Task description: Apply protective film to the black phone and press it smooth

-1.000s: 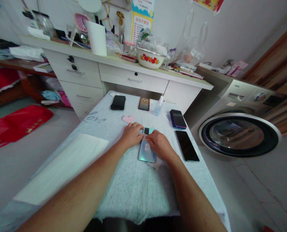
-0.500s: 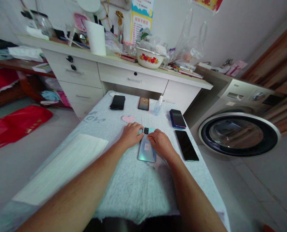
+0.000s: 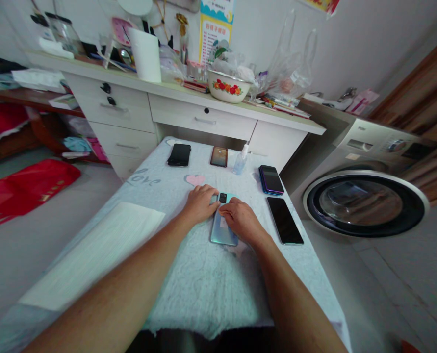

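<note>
Smartphone (image 3: 224,233), back upward, between your left hand (image 3: 201,204) and right hand (image 3: 242,217)

The phone lies flat on the tablecloth (image 3: 199,289) directly beneath your fingertips, its camera module (image 3: 223,197) at the end away from you. Your left thumb and forefinger stand apart, touching its left edge beside the cameras. Your right fingertips are bunched together on its back, just nearer you than the module; whether they pinch anything, you cannot tell from here.

Beyond your grip stand a clear spray bottle (image 3: 240,162) and, to its left, a brown-backed phone (image 3: 218,157) lying flat; farther left of that is a black phone (image 3: 179,155). Right of your right hand lies a dark-screened phone (image 3: 285,220), with a phone stack (image 3: 271,180) just past it. Left of your grip, a whitish sheet (image 3: 96,255) reaches your left forearm.
</note>
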Motion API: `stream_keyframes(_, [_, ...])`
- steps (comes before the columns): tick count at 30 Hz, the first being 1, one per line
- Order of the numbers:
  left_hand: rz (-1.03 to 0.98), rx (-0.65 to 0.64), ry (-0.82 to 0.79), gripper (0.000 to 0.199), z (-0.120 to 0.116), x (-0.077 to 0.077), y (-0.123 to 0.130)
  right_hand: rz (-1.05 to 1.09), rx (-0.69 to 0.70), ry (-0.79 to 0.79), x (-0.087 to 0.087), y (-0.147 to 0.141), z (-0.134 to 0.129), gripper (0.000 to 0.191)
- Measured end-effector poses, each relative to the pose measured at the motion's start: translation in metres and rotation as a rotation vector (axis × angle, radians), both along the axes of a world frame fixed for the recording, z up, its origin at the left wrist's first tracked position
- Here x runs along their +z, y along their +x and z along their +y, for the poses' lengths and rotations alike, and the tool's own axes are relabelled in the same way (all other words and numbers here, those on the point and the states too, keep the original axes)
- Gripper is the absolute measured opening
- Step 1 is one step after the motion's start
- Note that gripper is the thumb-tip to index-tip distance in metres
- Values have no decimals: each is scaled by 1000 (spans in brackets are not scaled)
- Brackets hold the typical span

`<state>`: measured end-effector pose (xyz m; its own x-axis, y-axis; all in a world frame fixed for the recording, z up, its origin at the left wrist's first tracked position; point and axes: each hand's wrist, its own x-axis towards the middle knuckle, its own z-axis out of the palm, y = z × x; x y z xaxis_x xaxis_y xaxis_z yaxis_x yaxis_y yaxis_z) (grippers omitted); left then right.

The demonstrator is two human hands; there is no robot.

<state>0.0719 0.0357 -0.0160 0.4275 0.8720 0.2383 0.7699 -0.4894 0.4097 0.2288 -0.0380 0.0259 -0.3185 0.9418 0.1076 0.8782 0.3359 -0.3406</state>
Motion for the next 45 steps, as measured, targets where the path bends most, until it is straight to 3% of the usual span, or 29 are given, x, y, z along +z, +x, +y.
stream_keyframes(17, [-4, -4, 7, 27, 0, 0, 0, 87, 200, -7, 0, -1, -2, 21])
stream_keyframes(45, [12, -14, 12, 29, -1, 2, 0, 45, -14, 17, -9, 10, 8, 24])
